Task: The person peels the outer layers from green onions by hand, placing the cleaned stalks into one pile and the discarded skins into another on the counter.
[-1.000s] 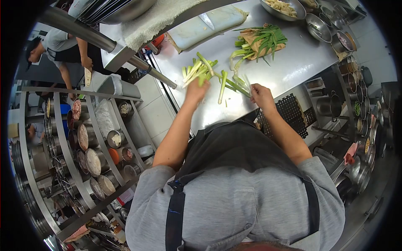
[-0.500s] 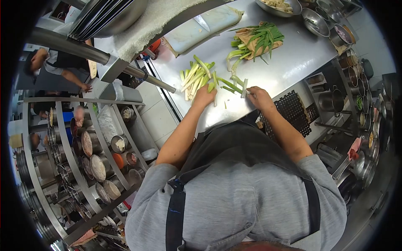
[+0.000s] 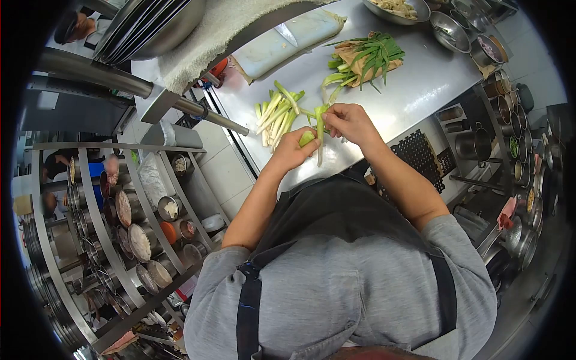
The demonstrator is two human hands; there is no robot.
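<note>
Green stalk (image 3: 318, 133) stands near-vertical, pinched by left hand (image 3: 292, 150) and right hand (image 3: 350, 122).

Both hands have risen off the steel counter (image 3: 414, 84); left hand (image 3: 293, 150) and right hand (image 3: 349, 122) now jointly grip one scallion stalk (image 3: 318, 129).

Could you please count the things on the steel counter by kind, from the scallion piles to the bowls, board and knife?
Scallion piles: 2
Scallion stalk in both hands: 1
Metal bowls: 2
Cutting board: 1
Knife: 1
Total: 7
</note>
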